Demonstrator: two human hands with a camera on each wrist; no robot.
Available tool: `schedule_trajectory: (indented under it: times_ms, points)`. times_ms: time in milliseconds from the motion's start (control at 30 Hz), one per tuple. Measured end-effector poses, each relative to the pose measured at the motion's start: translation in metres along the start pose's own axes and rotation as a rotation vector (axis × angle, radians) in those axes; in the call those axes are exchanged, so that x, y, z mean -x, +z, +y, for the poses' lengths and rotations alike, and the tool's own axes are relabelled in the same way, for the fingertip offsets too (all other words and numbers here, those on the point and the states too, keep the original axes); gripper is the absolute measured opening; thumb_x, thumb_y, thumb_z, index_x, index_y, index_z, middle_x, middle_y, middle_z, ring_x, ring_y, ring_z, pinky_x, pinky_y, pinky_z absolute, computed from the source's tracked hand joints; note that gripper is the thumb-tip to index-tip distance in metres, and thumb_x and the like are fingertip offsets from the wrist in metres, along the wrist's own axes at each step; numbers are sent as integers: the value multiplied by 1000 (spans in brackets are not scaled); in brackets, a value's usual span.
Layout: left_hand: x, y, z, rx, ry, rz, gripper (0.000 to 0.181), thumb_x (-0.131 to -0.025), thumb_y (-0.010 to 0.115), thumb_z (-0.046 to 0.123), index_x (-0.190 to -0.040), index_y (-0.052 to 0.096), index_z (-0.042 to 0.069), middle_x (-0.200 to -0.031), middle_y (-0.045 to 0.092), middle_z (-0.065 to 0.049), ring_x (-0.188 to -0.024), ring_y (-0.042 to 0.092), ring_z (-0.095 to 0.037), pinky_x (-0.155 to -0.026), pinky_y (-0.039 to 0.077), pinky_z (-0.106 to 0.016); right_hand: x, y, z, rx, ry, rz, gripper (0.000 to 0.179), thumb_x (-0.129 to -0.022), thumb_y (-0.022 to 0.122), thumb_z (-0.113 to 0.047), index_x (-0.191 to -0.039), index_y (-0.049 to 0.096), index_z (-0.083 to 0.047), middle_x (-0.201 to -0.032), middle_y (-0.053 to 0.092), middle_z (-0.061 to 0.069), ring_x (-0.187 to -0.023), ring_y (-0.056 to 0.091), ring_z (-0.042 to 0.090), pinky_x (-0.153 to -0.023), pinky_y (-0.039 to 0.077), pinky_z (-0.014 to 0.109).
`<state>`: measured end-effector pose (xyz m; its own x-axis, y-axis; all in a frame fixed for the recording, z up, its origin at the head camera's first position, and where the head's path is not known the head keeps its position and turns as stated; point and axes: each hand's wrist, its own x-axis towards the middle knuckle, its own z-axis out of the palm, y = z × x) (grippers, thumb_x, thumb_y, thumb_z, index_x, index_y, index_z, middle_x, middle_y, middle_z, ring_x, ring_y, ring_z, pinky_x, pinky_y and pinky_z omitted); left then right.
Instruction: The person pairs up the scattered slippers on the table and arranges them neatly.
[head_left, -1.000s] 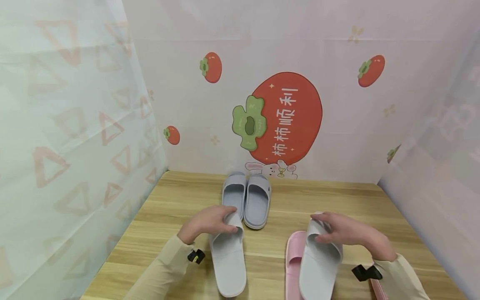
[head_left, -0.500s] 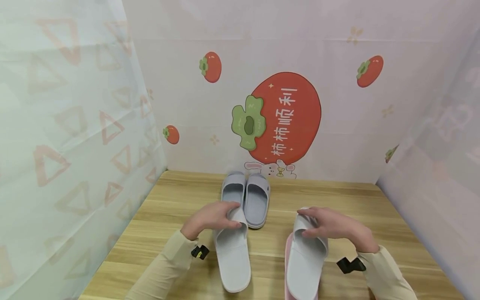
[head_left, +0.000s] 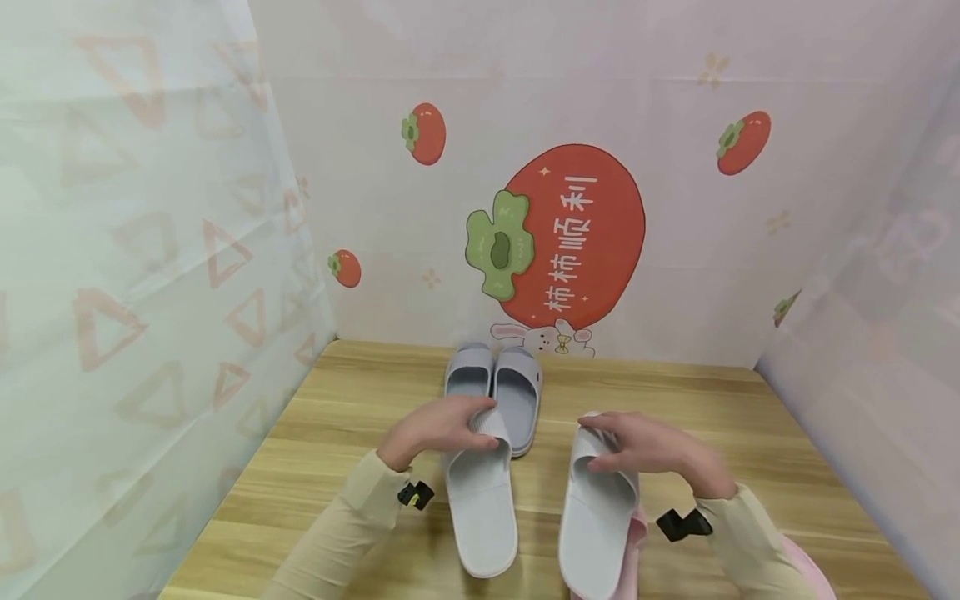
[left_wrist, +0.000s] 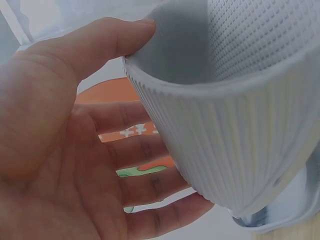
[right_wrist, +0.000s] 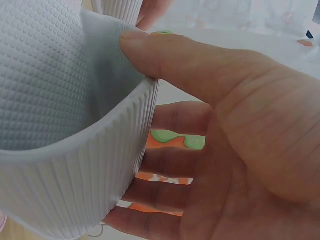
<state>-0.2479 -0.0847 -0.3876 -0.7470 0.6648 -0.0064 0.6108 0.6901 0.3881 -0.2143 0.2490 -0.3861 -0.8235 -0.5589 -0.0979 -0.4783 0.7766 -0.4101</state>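
Note:
My left hand pinches a light grey slipper by its ribbed strap, with the thumb inside the opening and the fingers along the outside. In the left wrist view that ribbed strap fills the right half. My right hand holds the matching light grey slipper the same way, and its ribbed strap shows large in the right wrist view. Both slippers point their toes away from me. Beyond the left one stands a blue-grey pair of slippers, partly covered by my left hand and its slipper.
A pink slipper lies mostly hidden beneath the right-hand slipper. Another pink slipper shows beside my right sleeve at the lower right. The wooden surface ends at a back wall cloth printed with persimmons.
Both hands have carried their slippers closer together and slightly away from me, the right one shifting left, the left one shifting right. More of the pink slipper at the lower right shows.

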Motion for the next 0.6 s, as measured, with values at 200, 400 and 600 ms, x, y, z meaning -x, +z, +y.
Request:
schedule_trajectory:
  times_ms: [200,400,600]
  points:
    - [-4,0,5,-34,21,0,65,-86,68,42,-139,54,6,-138,60,-9,-127,56,-25,-107,44,-40,-7,0,-5,-20,-8,-11,74,-81,77,-44,-140,53,-5,-131,62,9,-107,59,19,-92,53,44]
    - [-10,-1,10,-54,48,2,65,-87,68,41,-140,53,6,-139,59,-9,-127,57,-24,-107,44,-39,-14,-2,-11,-8,-55,-7,72,-82,77,-40,-139,53,-3,-128,64,9,-103,59,18,-90,53,40]
    - [-17,0,12,-76,64,-24,66,-88,68,42,-141,51,8,-140,58,-7,-128,56,-23,-107,43,-37,-22,-2,-13,8,-84,-20,71,-82,77,-40,-139,54,-4,-127,64,7,-102,59,17,-88,53,37]
